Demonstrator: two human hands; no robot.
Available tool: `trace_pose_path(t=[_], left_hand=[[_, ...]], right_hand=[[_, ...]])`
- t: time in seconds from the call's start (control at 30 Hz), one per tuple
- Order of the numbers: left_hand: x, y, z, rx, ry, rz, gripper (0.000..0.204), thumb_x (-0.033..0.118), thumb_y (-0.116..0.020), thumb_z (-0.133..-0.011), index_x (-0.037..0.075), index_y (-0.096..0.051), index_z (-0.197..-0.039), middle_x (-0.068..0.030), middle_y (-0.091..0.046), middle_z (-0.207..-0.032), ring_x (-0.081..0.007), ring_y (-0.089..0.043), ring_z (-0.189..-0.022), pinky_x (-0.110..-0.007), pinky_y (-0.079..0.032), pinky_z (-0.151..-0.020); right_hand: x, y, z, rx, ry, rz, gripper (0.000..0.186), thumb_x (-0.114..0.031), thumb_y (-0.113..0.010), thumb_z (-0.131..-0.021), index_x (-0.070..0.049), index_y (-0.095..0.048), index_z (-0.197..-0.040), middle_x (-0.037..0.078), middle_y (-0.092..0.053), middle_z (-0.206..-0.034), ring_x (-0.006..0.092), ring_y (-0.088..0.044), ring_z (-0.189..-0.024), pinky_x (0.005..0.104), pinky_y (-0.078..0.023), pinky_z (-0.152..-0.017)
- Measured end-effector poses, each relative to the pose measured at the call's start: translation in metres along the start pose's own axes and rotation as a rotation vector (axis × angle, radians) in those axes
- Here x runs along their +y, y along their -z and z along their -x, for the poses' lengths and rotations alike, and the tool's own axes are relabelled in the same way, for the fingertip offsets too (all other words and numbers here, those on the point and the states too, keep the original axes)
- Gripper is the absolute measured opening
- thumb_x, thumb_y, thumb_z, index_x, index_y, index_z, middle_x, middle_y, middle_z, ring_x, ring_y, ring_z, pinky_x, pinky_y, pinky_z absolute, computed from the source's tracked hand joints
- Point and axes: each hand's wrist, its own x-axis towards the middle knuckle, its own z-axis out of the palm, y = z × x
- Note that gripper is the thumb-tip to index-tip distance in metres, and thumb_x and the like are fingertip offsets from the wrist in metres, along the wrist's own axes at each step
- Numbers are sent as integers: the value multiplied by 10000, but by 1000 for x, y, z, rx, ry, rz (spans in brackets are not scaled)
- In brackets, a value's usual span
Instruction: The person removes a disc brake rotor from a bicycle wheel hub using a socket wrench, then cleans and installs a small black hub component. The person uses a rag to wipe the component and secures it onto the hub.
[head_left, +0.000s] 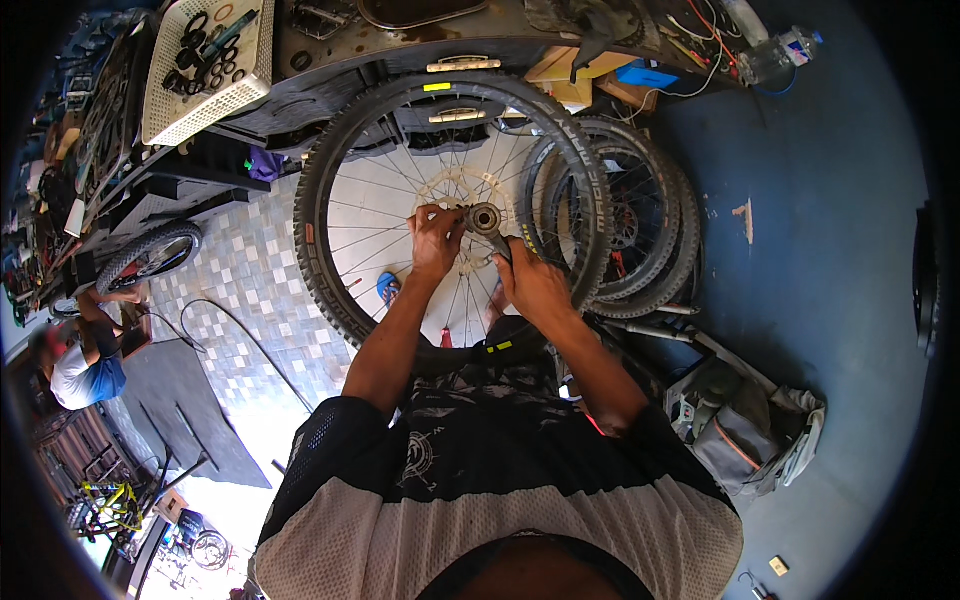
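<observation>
A large bicycle wheel (314, 240) with a knobby black tyre is in front of me, its spokes meeting at a hub in the middle. My right hand (535, 290) is closed around the handle of a metal wrench (487, 232), whose round head lies over the hub. Just left of that head, my left hand (434, 240) has its fingers bunched in a pinch. Whatever sits between those fingertips is too small and hidden to name. Behind the hands, a pale disc rotor (440, 185) shows among the spokes.
More wheels (665, 285) lean together on the right, above a grey bag (735, 440). Along the far side runs a cluttered workbench (400, 45) with a white basket (205, 112) of rings and small parts. A person (90, 365) sits low at the far left.
</observation>
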Motion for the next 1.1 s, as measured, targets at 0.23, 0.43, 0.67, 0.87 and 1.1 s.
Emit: trace_pose_path(t=[0.23,0.43,0.67,0.87,1.1], left_hand=[[-2,-1,0,35,-27,-2,283,135,-813,-811,144,-760,-1089,-13,-750,-967,-247,-571,-1074,-455,-359,-953],[-3,-3,4,34,-58,-15,276,141,-816,-813,165,-764,-1082,-4,-747,-975,-236,-569,-1075,-451,-361,-956],[4,5,-2,-6,47,48,301,114,-811,-816,192,-777,-1104,8,-719,-994,-218,-556,-1124,-441,-353,-957],[-2,23,-27,158,113,128,228,165,-774,-881,182,-765,-1108,-7,-716,-1000,-243,-563,-1088,-427,-412,-922],[-1,34,-27,0,48,14,186,118,-784,-861,146,-773,-1045,36,-754,-1049,-225,-579,-1090,-416,-405,-964]], right_hand=[[-41,73,29,298,220,-192,331,-211,-614,-1002,-3,-532,-1247,252,-710,-970,448,-711,-769,505,-576,-660],[-28,60,23,341,399,-333,275,-123,-650,-907,21,-585,-1131,241,-690,-915,449,-697,-770,509,-572,-657],[11,16,8,29,-76,-45,318,-318,-515,-1062,-6,-457,-1094,286,-681,-759,499,-679,-718,591,-529,-652],[28,27,19,157,-120,-172,353,-333,-516,-1060,4,-463,-1151,296,-677,-762,512,-674,-725,597,-521,-651],[45,9,28,205,-167,-204,394,-337,-520,-1069,26,-471,-1215,308,-658,-745,540,-651,-738,592,-487,-626]])
